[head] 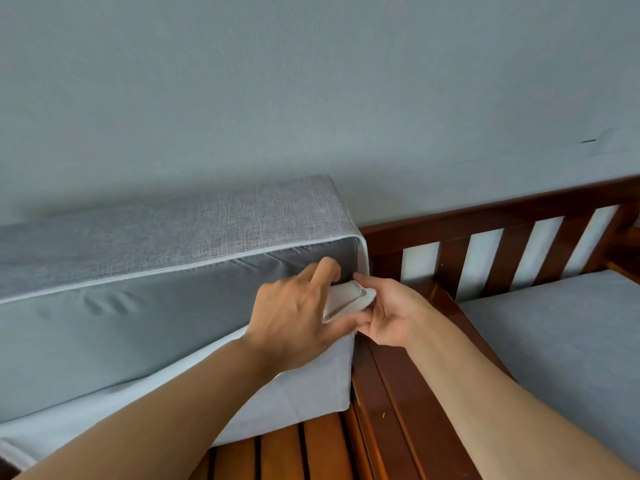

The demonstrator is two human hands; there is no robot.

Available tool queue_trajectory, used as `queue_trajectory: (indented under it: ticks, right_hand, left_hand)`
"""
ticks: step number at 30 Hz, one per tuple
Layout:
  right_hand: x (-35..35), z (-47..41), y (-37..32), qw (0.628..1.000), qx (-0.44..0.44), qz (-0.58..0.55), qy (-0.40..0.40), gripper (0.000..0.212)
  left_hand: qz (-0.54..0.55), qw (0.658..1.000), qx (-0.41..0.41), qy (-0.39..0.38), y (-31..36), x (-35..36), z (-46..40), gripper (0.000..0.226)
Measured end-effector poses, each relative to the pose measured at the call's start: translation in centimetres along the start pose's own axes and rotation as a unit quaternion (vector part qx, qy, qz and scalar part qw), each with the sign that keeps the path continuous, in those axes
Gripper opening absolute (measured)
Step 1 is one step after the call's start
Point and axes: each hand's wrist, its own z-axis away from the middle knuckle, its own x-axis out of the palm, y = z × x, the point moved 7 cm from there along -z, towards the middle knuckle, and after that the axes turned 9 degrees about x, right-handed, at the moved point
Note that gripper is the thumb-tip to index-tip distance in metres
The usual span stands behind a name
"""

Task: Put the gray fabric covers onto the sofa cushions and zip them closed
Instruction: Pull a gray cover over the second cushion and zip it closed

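Note:
A long sofa cushion (145,313) with smooth dark grey inner lining stands on edge on the wooden sofa slats, partly inside a woven gray fabric cover (194,223). The cover's open zipper edge (173,271) runs along the top and turns down at the right corner. The lower flap of the cover (304,382) hangs loose with its white inside showing. At the right corner my left hand (298,320) presses against the cushion and pinches the folded flap edge (349,299). My right hand (388,313) grips the same flap edge from the right.
The dark wooden sofa frame has a slatted backrest (519,247) and a wide arm rail (408,393) right of the cushion. Seat slats (294,455) show below. Another gray covered cushion (568,341) lies at right. A pale blue-grey wall (311,81) fills the background.

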Motion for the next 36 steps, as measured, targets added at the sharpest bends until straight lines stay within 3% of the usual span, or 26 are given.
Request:
queue_trajectory:
  ticks: [3,6,11,13,20,27,36]
  right_hand:
    - [0.2,0.1,0.1,1.000,0.010,-0.008,0.001,0.020]
    - [0.3,0.3,0.1,1.000,0.010,-0.025,-0.012,0.020]
    - [0.0,0.8,0.2,0.999,-0.012,-0.035,-0.029,0.018]
    - [-0.4,0.8,0.2,0.999,-0.026,-0.033,-0.029,0.020]
    - [-4.1,-0.5,0.4,0.994,-0.053,0.019,0.093,0.015]
    - [-6.9,-3.1,1.5,0.975,-0.043,0.088,0.201,0.017]
    - [-8.1,-6.4,2.9,0.964,-0.032,0.115,0.239,0.012]
  left_hand:
    - [-0.054,0.998,0.041,-0.013,1.4,0.7,-0.4,0.054]
    - [-0.066,0.997,0.021,0.043,1.6,0.5,-1.3,0.030]
    - [-0.074,0.993,0.022,0.089,1.2,-1.0,-3.7,0.016]
    - [-0.079,0.992,0.030,0.096,0.9,-1.3,-4.8,0.022]
    - [-0.124,0.985,0.033,0.112,-0.3,-0.9,-5.5,0.006]
    - [-0.051,0.989,0.020,0.138,-0.9,-0.2,-5.5,0.008]
    - [-0.027,0.984,0.006,0.179,-1.7,0.1,-5.7,0.010]
